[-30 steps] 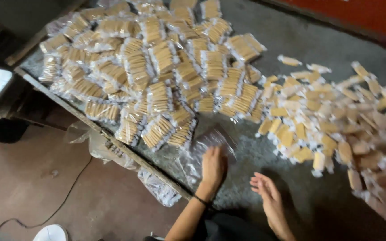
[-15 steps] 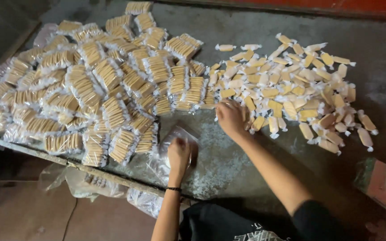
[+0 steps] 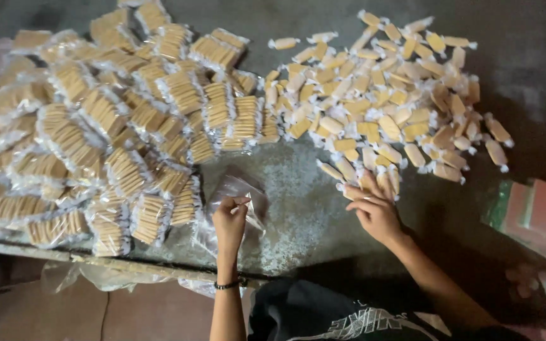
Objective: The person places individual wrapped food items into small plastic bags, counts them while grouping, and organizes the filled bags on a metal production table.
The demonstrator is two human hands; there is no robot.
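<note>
My left hand pinches the top of an empty clear plastic bag and holds it up off the grey table. My right hand lies on the near edge of a loose heap of small wrapped yellow candies, its fingers curled over a few of them. To the left lies a big pile of filled clear packets, each stuffed with the same yellow pieces.
A stack of more empty clear bags lies under the lifted one. The table's front edge runs along the bottom left, with plastic sheet hanging over it. A red and green box sits at the right.
My right hand has drawn back from the middle of the candy heap to its near edge. My left hand has lifted the clear bag off the table. The view has come closer.
</note>
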